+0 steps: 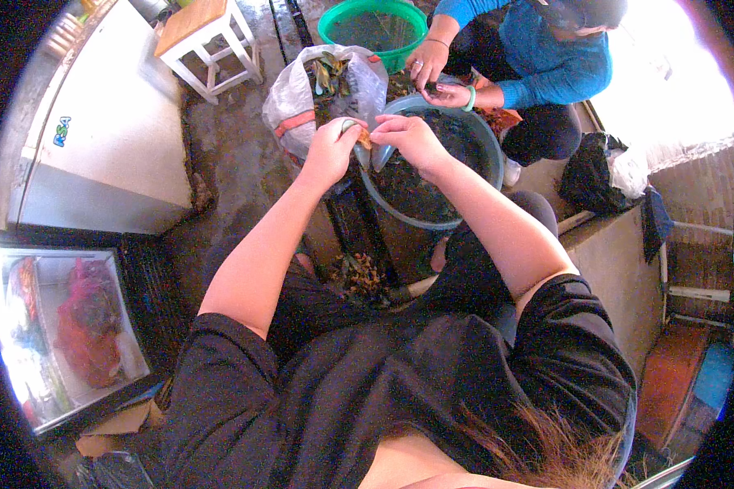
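Note:
My left hand (332, 151) is closed, pinching a small orange piece (364, 140) that looks like an opened mussel; its shell is mostly hidden by my fingers. My right hand (416, 145) meets it from the other side, thumb and fingertips drawn together at the orange piece. Whether the right fingers grip anything of their own is too small to see. Both hands hover over the near-left rim of a translucent blue tub (498, 155) with dark contents. Just beyond my left hand, a white plastic bag (289, 91) stands open, holding greenish-yellow and dark shells (331, 75).
Opposite me a co-worker in a blue sleeve (538, 57) works with both hands (447, 95) above the tub's far side. A green basin (326, 34) stands behind the bag. Left are a stool (196, 26) and white cabinet (110, 122); brown scraps (359, 275) lie between my feet.

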The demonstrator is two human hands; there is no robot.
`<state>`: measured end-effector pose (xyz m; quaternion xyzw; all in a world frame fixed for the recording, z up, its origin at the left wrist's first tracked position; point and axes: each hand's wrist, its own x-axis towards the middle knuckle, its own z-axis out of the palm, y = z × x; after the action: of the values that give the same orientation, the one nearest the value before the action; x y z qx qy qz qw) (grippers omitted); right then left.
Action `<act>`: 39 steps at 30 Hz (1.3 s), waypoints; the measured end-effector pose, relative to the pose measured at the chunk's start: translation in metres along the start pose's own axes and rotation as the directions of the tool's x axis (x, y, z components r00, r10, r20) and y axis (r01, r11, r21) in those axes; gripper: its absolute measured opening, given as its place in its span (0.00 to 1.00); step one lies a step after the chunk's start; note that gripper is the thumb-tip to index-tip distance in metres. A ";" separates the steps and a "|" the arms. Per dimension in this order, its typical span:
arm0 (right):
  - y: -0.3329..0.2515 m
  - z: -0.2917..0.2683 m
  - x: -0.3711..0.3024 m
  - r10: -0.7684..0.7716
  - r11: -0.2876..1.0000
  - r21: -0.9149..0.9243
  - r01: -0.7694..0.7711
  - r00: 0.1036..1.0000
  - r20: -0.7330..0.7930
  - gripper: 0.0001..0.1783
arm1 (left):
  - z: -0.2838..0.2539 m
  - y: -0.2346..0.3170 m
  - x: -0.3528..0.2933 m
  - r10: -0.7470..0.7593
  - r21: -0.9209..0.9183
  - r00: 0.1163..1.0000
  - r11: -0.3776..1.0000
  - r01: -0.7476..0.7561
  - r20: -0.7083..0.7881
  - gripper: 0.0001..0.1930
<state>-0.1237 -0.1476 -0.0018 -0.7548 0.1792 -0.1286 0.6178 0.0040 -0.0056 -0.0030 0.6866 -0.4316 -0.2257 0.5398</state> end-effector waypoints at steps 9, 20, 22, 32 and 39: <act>-0.008 0.005 -0.006 -0.185 0.919 -0.378 0.115 0.970 -0.155 0.10 | 0.004 0.013 -0.006 -0.238 -0.279 0.967 0.926 0.255 0.093 0.13; -0.011 0.005 -0.008 -0.172 0.981 -0.122 0.153 0.971 -0.167 0.11 | 0.002 0.012 -0.001 -0.156 -0.296 0.987 0.943 0.156 0.022 0.11; -0.015 0.005 -0.009 -0.201 0.944 -0.290 0.156 0.970 -0.134 0.11 | 0.000 0.009 -0.001 -0.106 -0.193 0.994 0.975 0.108 0.018 0.11; -0.029 0.015 -0.018 -0.165 0.680 -0.732 0.023 0.979 -0.122 0.11 | 0.005 0.012 -0.006 0.038 0.175 0.999 0.984 -0.042 0.025 0.12; -0.011 0.004 -0.006 -0.224 0.906 -0.386 0.172 0.970 -0.093 0.07 | 0.000 0.005 0.001 -0.171 -0.176 0.985 0.969 0.171 0.013 0.11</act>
<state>-0.1266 -0.1392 0.0079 -0.8628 0.1642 -0.2049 0.4320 0.0026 -0.0068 0.0014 0.6708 -0.3485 -0.3079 0.5777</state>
